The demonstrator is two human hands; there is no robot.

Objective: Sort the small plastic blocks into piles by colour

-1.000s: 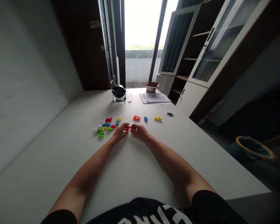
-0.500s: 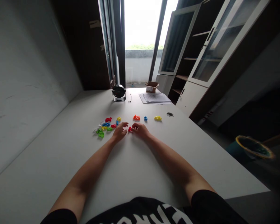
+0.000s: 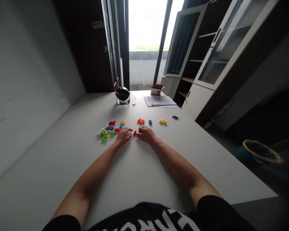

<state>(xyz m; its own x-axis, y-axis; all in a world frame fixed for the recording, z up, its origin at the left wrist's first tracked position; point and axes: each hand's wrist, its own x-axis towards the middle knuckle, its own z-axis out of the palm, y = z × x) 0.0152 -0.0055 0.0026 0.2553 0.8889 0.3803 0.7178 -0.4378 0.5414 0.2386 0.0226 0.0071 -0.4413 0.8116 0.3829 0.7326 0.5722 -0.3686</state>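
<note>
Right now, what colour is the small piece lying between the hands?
Red: the piece shows best in the head view.

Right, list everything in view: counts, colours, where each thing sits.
white table: 1, white, under the arms
plastic pieces: cluster, uncounted, mixed colours, left of the left hand
red plastic piece: 1, red, between the hands
orange plastic piece: 1, orange, beyond the hands
blue plastic piece: 1, blue, right of the orange
yellow plastic piece: 1, yellow, right of the blue
round device: 1, black and silver, far table end
cardboard box: 1, brown, far edge
papers: stack, white, before the box
waste bin: 1, yellow rim, floor, right
left hand: 1, flat on table
right hand: 1, flat on table
</note>
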